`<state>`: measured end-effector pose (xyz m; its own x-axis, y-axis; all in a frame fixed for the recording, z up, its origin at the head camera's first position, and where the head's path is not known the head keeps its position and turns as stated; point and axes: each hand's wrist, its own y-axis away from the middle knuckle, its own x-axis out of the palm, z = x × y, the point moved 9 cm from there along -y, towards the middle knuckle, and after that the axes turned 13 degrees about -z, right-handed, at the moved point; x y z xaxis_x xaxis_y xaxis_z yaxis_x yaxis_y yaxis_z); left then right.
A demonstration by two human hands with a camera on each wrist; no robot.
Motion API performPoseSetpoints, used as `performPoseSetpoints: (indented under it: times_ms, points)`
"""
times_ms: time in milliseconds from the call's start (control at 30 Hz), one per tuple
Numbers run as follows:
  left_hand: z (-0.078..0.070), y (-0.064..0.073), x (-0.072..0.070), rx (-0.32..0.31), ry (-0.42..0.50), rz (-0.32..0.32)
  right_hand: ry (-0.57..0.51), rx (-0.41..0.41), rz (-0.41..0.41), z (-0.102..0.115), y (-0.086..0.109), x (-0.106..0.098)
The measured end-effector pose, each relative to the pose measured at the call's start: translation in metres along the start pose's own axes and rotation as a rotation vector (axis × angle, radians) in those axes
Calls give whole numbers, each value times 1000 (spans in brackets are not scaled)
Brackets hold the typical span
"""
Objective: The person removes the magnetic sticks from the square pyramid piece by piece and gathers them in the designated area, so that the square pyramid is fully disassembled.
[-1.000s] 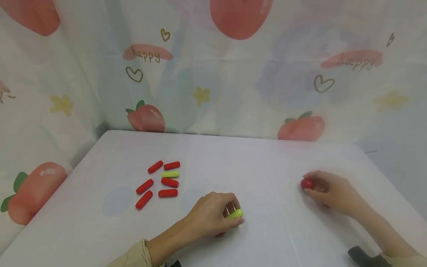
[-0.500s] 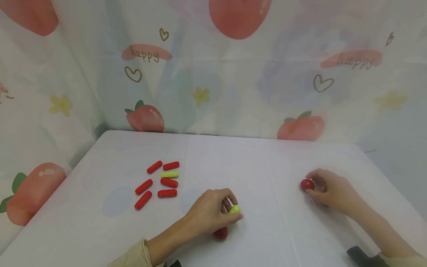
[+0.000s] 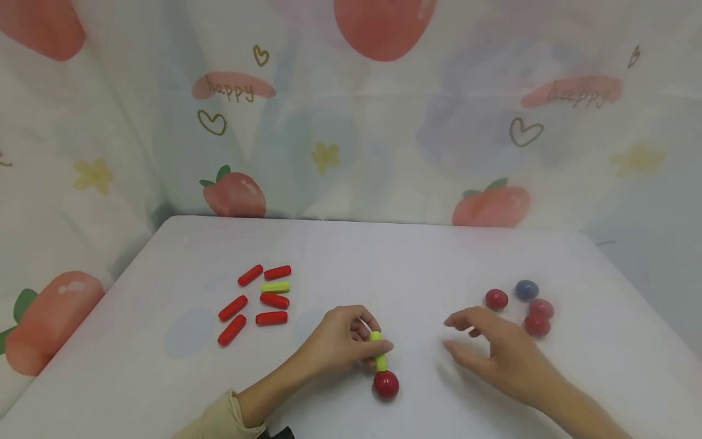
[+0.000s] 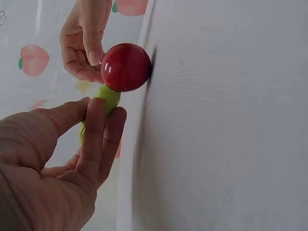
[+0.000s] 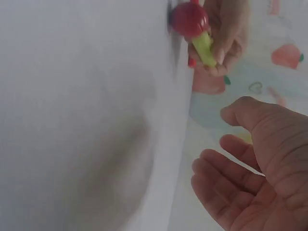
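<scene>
My left hand pinches a short yellow-green stick between thumb and fingers. At the stick's near end is a glossy red ball, low at the tabletop; the left wrist view shows the stick's end meeting this ball. My right hand hovers to the right with thumb and fingers spread, holding nothing, as the right wrist view of that hand confirms. Behind it lie a red ball, a blue ball and two more red balls, one of them the nearest ball.
Several red sticks lie loosely grouped on the left of the white table, with one yellow-green stick among them. A printed curtain hangs behind the table's far edge.
My right hand has let go of the red ball at the right and moved left and nearer. My left hand has turned its stick, bringing the attached-looking red ball out from under the hand.
</scene>
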<state>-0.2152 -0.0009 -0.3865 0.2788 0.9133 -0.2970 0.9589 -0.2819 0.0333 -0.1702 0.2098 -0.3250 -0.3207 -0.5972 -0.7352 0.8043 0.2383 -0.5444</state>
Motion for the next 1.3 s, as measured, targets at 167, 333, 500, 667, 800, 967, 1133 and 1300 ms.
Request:
performPoseSetpoints:
  times_ms: [167, 333, 500, 667, 800, 967, 1133, 1300]
  points:
    - [0, -1, -2, 31, 15, -8, -126, 50, 233, 21, 14, 37]
    - [-6, 2, 2, 102, 10, 35, -240, -31, 258, 39, 15, 53]
    - [-14, 6, 8, 196, -27, 71, -273, -77, 217, 44, 13, 57]
    - [-20, 9, 9, 269, -94, 62, -309, -83, 175, 45, 12, 56]
    - [-25, 10, 9, 320, -134, 54, -286, -69, 140, 45, 11, 53]
    - [-29, 13, 8, 368, -172, 39, -270, -89, 69, 47, 9, 46]
    - [-30, 14, 7, 385, -191, 19, -265, -116, 29, 50, 7, 43]
    - [-32, 17, 5, 403, -197, 3, -273, -127, 5, 52, 7, 41]
